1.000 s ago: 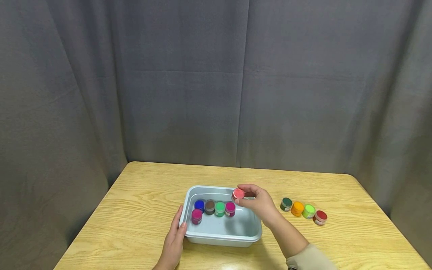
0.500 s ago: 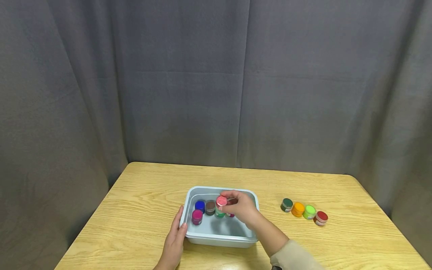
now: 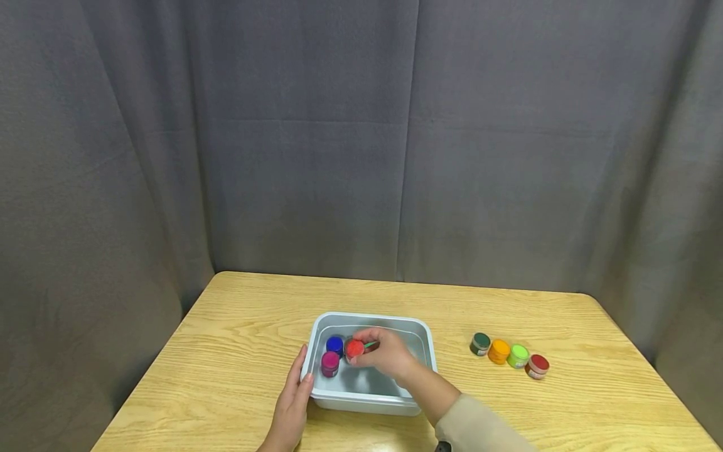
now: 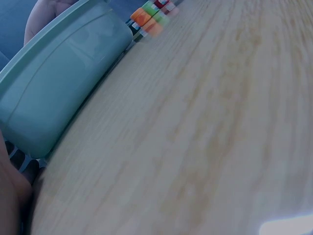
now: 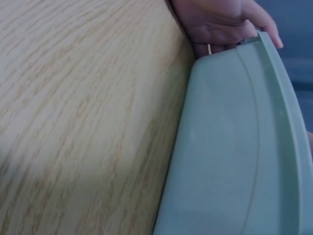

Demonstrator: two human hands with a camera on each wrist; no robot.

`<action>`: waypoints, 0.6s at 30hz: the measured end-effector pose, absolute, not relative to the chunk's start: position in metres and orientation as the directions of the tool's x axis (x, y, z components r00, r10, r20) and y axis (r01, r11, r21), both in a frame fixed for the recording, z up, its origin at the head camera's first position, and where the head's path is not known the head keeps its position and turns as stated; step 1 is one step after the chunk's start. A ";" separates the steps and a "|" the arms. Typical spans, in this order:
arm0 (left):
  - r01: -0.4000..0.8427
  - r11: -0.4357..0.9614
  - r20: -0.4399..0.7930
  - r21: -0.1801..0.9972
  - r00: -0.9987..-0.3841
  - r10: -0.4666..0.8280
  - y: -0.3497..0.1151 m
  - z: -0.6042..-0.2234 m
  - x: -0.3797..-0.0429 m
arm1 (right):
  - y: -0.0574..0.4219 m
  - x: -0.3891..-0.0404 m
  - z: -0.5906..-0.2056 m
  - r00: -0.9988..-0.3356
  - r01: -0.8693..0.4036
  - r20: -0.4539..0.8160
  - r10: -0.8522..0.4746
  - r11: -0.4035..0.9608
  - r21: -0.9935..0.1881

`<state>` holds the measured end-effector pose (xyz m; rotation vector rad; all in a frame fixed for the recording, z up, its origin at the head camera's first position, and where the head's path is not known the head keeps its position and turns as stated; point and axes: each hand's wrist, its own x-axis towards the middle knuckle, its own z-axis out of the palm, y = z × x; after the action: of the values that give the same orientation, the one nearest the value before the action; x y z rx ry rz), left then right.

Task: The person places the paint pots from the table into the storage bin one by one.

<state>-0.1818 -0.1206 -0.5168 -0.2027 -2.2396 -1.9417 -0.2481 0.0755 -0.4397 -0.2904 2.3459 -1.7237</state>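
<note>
In the head view a light blue-grey plastic tub [image 3: 390, 397] sits on the table. My left hand [image 3: 290, 402] holds its left end; in the right wrist view this hand [image 5: 225, 22] has its thumb over the rim and fingers against the outer wall. My right hand [image 3: 386, 355] reaches inside, pinching a small paint jar with a red lid [image 3: 354, 348] between thumb and fingers. To its left stand a blue-lidded jar [image 3: 334, 344] and a magenta-lidded jar [image 3: 330, 363]. Other jars in the tub are mostly hidden by the right hand; a sliver of green shows.
Right of the tub, a slanting row on the table [image 3: 593, 389] has a dark green jar [image 3: 480, 343], an orange jar [image 3: 499, 351], a lime green jar [image 3: 518, 356] and a dark red jar [image 3: 537, 366]. Grey curtains [image 3: 316, 157] hang behind and at both sides.
My right hand has carried the red-lidded jar leftward and down into the tub, covering the green and right-hand magenta jars. The left hand has stayed at the tub's left end.
</note>
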 end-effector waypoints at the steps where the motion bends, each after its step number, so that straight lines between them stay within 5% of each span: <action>1: 0.213 0.143 0.217 0.966 -0.976 -0.008 -0.121 -0.517 -0.182 | 0.074 -0.249 -0.441 -0.956 -0.034 -0.054 -0.287 0.295 -0.955; 18: 0.187 0.153 0.190 0.970 -0.982 -0.007 -0.121 -0.515 -0.181 | 0.063 -0.255 -0.451 -0.957 -0.052 -0.087 -0.278 0.456 -0.889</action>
<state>-0.1811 -0.1206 -0.5146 -0.1790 -2.2670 -1.9441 -0.2549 0.0629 -0.4506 -0.2863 2.4854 -1.5059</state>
